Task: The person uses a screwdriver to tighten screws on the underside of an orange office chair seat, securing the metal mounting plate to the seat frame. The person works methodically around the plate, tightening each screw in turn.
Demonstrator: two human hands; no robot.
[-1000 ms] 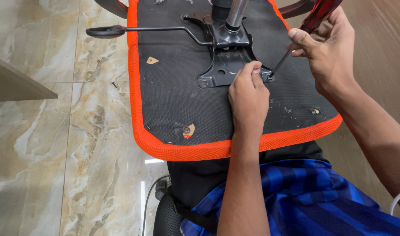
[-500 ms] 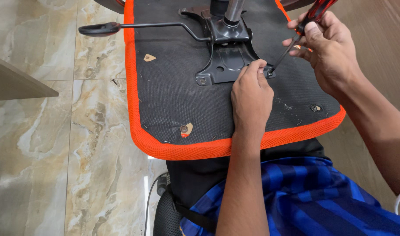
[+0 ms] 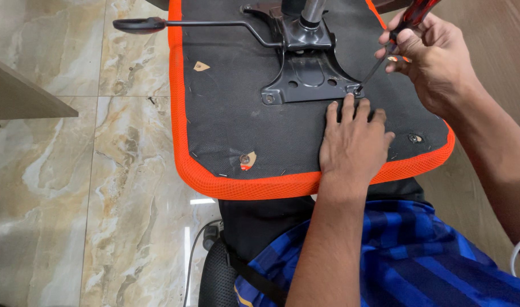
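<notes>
Marble floor point(image 3: 55, 187) lies under the upturned seat point(image 3: 226, 131). My right hand point(image 3: 436, 57) grasps the screwdriver point(image 3: 393, 42), slanting down-left, tip at the bracket point(image 3: 311, 79) screw. My left hand point(image 3: 354, 142) rests flat, released.

No packages, no labels anywhere in view. No signs, no screens either. Nothing printed or boxed on show across the whole scene right now.
</notes>
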